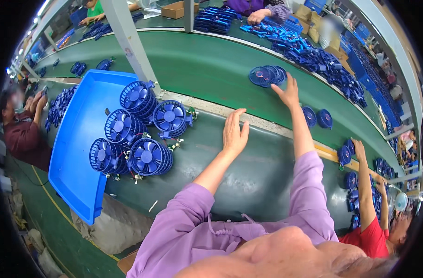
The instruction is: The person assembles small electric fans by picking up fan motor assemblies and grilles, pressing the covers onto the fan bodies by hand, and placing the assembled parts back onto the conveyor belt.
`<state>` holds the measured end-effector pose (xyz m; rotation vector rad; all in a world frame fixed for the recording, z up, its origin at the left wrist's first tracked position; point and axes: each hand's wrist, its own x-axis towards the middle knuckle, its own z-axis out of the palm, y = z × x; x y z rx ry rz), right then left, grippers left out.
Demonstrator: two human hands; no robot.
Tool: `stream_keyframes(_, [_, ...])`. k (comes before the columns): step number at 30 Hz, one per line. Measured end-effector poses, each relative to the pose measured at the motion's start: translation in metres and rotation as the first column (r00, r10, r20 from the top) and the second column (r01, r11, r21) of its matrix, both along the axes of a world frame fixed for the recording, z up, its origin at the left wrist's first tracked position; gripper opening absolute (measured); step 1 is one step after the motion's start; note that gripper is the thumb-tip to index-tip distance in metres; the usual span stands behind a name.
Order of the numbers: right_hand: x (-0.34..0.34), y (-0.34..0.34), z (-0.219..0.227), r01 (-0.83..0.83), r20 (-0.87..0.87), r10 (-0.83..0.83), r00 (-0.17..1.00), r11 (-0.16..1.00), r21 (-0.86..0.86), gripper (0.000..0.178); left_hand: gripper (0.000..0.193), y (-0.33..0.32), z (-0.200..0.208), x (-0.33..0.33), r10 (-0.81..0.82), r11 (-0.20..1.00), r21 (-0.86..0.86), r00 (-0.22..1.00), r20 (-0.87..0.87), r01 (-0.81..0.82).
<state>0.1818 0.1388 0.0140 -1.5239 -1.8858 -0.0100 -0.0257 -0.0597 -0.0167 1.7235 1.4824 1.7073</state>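
My right hand (288, 92) reaches over the green conveyor belt (206, 69), its thumb and fingers spread. Just beyond its fingertips lies an overlapping row of round blue fan grilles (262, 76); whether the fingers touch the nearest one I cannot tell. My left hand (234, 134) hovers by the belt's near edge, fingers stretched out and nothing in it. Left of it, on the dark worktop (211, 171), stand several stacks of blue fan housings with blades, among them a front stack (149, 157) and a right-hand stack (170, 116). Small circuit boards with wires stick out from their sides.
A blue plastic tray (74, 153) lies tilted left of the stacks. More round blue parts (323, 118) ride on the belt to the right. A metal post (130, 44) rises at the worktop's far edge. A red-sleeved co-worker (366, 236) reaches in from the right.
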Motion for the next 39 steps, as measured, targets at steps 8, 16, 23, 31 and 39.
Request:
stream_keyframes(8, [0.022, 0.137, -0.017, 0.039, 0.219, 0.015, 0.976, 0.970, -0.239, 0.114, 0.041, -0.002, -0.001, 0.012, -0.021, 0.998, -0.056, 1.000, -0.023, 0.019])
stream_keyframes(16, [0.053, 0.179, -0.015, -0.004, 0.099, 0.073, 0.992, 0.825, -0.566, 0.098, 0.041, -0.005, 0.007, 0.009, -0.006, 0.999, -0.050, 0.999, -0.042, 0.004])
stream_keyframes(23, [0.082, 0.132, -0.003, -0.177, -0.002, 0.204, 0.979, 0.846, -0.504, 0.072, 0.039, -0.003, 0.007, 0.018, -0.020, 0.999, -0.051, 0.997, -0.069, 0.016])
stream_keyframes(31, [0.079, 0.086, 0.014, -0.196, -0.001, 0.214, 0.977, 0.892, -0.407, 0.069, 0.035, -0.005, 0.002, 0.012, -0.004, 0.998, -0.056, 0.997, -0.071, 0.000])
stream_keyframes(39, [0.090, 0.058, -0.006, -0.334, -0.404, 0.129, 0.906, 0.804, -0.493, 0.065, 0.033, -0.006, 0.000, 0.013, -0.018, 0.998, -0.058, 0.999, -0.044, 0.015])
